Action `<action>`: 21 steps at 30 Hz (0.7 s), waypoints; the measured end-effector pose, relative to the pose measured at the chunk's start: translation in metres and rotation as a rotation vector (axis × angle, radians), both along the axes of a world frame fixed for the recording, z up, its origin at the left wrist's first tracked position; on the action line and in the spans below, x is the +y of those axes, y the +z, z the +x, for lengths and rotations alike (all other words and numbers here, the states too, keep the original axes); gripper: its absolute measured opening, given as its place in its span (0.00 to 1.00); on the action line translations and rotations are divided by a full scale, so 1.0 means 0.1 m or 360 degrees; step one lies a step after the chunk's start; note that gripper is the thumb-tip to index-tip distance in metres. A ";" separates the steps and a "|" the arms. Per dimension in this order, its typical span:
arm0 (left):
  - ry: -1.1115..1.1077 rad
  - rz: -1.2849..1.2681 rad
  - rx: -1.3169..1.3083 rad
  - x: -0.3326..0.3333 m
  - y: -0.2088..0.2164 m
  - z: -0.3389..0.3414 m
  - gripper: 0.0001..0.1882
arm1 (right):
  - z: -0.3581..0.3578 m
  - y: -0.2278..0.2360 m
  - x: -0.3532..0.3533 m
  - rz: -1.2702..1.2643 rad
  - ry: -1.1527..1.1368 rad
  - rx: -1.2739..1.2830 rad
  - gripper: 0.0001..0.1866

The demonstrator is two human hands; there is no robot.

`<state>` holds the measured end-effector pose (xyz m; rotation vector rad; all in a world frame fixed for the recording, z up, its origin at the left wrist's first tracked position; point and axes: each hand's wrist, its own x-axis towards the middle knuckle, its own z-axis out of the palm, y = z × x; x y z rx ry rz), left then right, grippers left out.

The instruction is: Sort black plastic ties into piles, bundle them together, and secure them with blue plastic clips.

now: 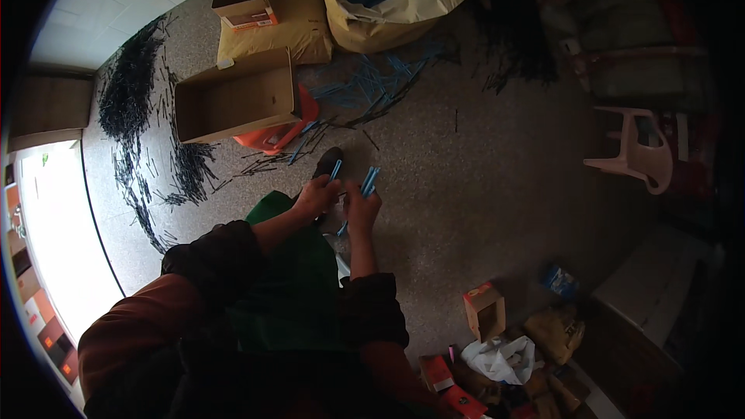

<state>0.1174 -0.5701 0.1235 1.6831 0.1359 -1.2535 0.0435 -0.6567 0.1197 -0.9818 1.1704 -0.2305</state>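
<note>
Thin blue plastic-looking sticks: gripped low, prolly to stay bundled
Left hand: pinching one or two
Right hand: curled round several

Left hand pinches blue stick; right hand, just beside, grips bundle of blue sticks. Ahead, open cardboard box over red plastic seat. Loose blue sticks scattered near open sack. Black sticks heaped floor-left; pink plastic chair at right.
</note>
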 end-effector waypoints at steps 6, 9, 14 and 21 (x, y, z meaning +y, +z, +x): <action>-0.0268 -0.0195 -0.0373 -0.63 -0.31 0.15 0.14 | 0.47 -0.08 -0.50 -0.0575 -0.0037 0.0168 0.19; -0.0543 -0.0301 -0.0602 -0.97 -0.37 0.41 0.17 | 0.72 -0.20 -0.80 -0.0687 -0.0076 0.0147 0.19; -0.0890 -0.0260 -0.0899 -1.20 -0.58 0.81 0.14 | 1.07 -0.16 -1.16 -0.0408 0.0110 0.0320 0.18; -0.0875 -0.0226 -0.1235 -1.64 -0.44 0.91 0.15 | 1.28 -0.26 -1.72 0.0094 0.0008 0.0305 0.14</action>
